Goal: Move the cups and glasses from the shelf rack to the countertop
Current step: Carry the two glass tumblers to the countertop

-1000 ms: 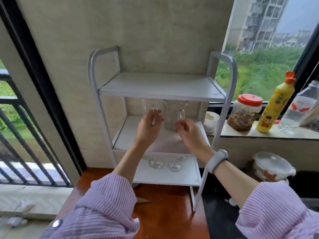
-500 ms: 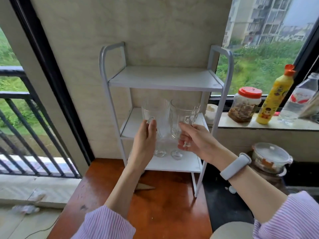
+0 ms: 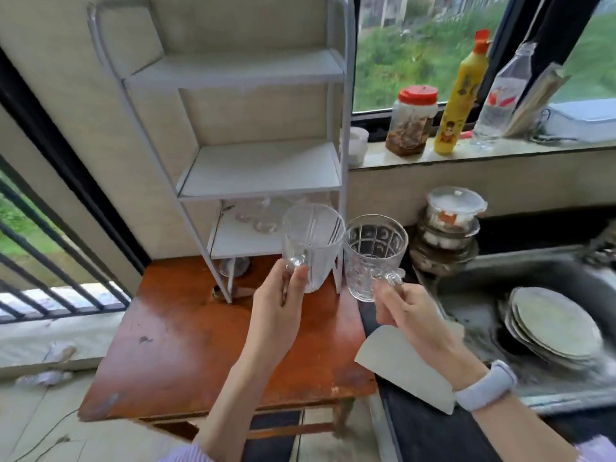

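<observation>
My left hand point(image 3: 278, 306) grips the handle of a clear ribbed glass mug point(image 3: 313, 243), held upright in the air in front of the white shelf rack point(image 3: 263, 168). My right hand point(image 3: 405, 311) grips the handle of a second clear patterned glass mug point(image 3: 373, 253), just to the right of the first. Both mugs hang above the brown wooden table point(image 3: 200, 338). Small glasses point(image 3: 263, 213) remain on the rack's lowest shelf, blurred. The rack's upper two shelves hold nothing.
A dark countertop point(image 3: 420, 425) with a pale cutting board point(image 3: 405, 365) lies to the right, beside a sink point(image 3: 493, 295) holding stacked plates point(image 3: 555, 328). Stacked lidded containers point(image 3: 450, 225) stand behind. A jar point(image 3: 411, 121), yellow bottle point(image 3: 461, 98) and clear bottle point(image 3: 500, 101) line the windowsill.
Both hands have lifted the two mugs off the rack's middle shelf and drawn them down and towards me. My view has tilted down and right, showing the sink.
</observation>
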A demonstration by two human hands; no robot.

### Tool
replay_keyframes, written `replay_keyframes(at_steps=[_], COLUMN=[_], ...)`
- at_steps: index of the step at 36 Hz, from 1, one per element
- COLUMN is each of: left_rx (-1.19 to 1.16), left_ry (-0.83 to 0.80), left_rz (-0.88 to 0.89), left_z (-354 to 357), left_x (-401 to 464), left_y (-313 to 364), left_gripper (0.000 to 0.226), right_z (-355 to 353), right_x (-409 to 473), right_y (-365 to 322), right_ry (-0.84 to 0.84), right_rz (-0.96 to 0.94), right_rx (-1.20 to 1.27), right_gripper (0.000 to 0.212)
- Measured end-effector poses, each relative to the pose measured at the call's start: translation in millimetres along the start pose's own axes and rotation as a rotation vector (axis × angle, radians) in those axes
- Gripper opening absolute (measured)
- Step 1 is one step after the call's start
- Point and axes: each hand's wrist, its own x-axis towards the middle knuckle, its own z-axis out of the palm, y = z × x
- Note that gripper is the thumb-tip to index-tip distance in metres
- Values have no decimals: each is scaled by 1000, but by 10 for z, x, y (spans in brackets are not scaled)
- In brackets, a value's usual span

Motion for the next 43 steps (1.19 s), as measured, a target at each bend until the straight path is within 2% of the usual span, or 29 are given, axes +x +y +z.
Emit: replay_keyframes(at_steps=[5,11,22,29,34,43], left_rx=[-73,-126,-303,-414,-472,-517], left_ry=[-159,-354,-723,-1018,-1171,-1385], left_rz=[-37,55,171,240,302,305], left_z=[686,1831,4038,5135,5899,7629], left_x=[-248,-699,-2211,-3036,-3485,-4125], left_y=[269,811,2015,2749,3217,3911], left_gripper=[25,29,28,31,33,23], right_z=[-644,-1683,-3414,-4225,-4756,-6108], right_x=[-522,-1444,-3671,-4824,-5409,-5983], right_y=[336,649,965,1273,1543,1933], right_ry=[135,395,864,1193,1374,1579], right_rz=[82,192,372,445,505,580], right_rx=[-7,5,-134,-90,-43,10], right_gripper=[54,52,55,58,56,59])
